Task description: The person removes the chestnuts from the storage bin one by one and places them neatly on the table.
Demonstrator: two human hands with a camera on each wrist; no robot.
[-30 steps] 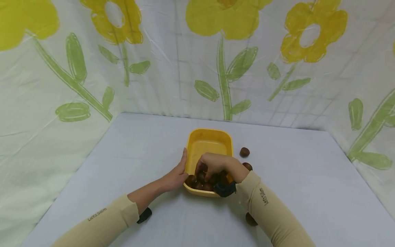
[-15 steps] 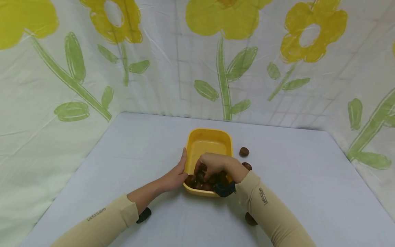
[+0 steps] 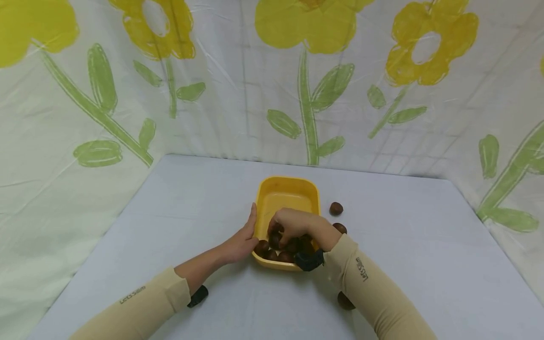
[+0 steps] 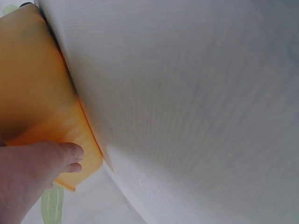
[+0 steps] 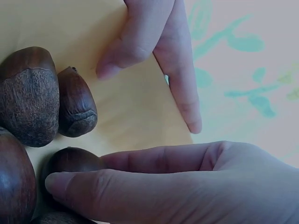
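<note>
Head view. Yellow plastic container (image 3: 288, 198) on the pale bench (image 3: 204, 208), lengthwise away from the person. A group of brown chestnuts (image 3: 285, 256) gathered in its near end; far end shows bare floor. Left hand (image 3: 239, 245) at the container's left side, fingers fairly straight along the wall, thumb at the rim. Right hand (image 3: 297, 223) inside, over the group, fingers bent down among the nuts. Black band (image 3: 309, 260) at the right wrist; beige sleeves (image 3: 376, 293) on both arms. Three chestnuts outside, all right of the container: far chestnut (image 3: 336, 208) apart from it, middle chestnut (image 3: 340, 228) near its side and partly behind the wrist, near chestnut (image 3: 346, 301) by the right sleeve. Behind, a white cloth (image 3: 229, 127) with yellow flowers and green stems.

Left wrist view. Container's outer wall at the left; left hand in the lower corner, fingertips against it. Bench surface fills most of the rest.

Right wrist view. Right hand narrow, thumb and finger pinching a dark round chestnut (image 5: 72, 159), low in the container. Beyond it a large chestnut (image 5: 32, 95) touches a small chestnut (image 5: 78, 103); others cut off at the frame edges. Left hand at top: thumb on the inner side of the wall, a finger outside, so the wall sits between them.
</note>
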